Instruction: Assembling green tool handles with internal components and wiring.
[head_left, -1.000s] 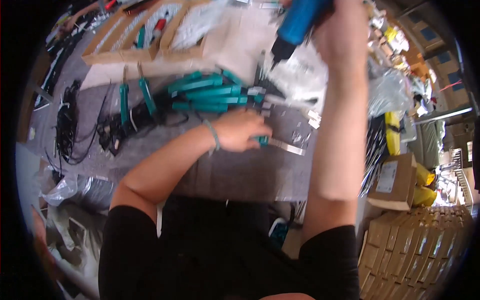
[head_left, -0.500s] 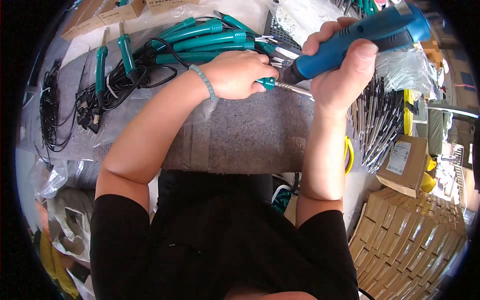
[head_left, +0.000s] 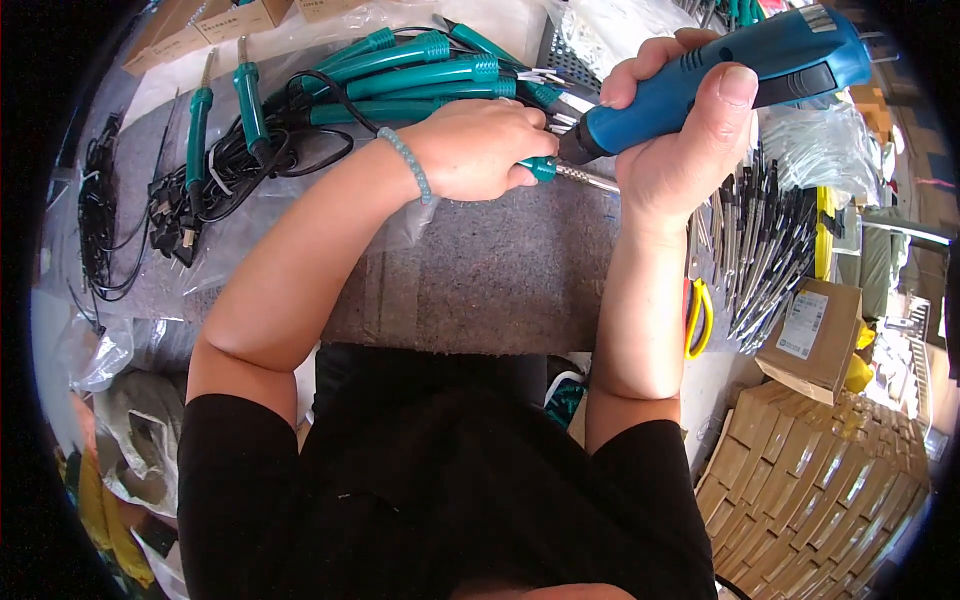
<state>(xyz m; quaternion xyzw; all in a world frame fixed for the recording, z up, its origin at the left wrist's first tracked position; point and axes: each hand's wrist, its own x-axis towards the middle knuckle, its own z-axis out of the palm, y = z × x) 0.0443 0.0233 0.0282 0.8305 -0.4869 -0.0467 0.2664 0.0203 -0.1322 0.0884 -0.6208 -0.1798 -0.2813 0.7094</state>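
My left hand [head_left: 475, 150], with a beaded bracelet at the wrist, is closed around a soldering iron [head_left: 541, 168]. The iron's green collar and perforated metal shaft stick out to the right of the fingers. In my right hand [head_left: 672, 165] is a blue electric screwdriver [head_left: 745, 75], tilted with its dark nose down and left. That nose is right at the green collar; whether it touches is hard to tell, and the bit is hidden. Just beyond my left hand lies a bundle of green soldering iron handles [head_left: 430, 76] with bare wire ends pointing right.
Two soldering irons [head_left: 251, 105] rest at left on black cords with plugs [head_left: 180, 230]. Thin metal rods [head_left: 765, 240] are heaped at right, near yellow-handled scissors [head_left: 700, 320] and a clear plastic bag [head_left: 815, 140]. A carton [head_left: 812, 335] and stacked cardboard boxes [head_left: 810, 480] stand beyond the table edge.
The screwdriver's nose has shifted slightly left, and its rear end sits a little farther right. My left hand keeps its hold on the soldering iron, almost unmoved.
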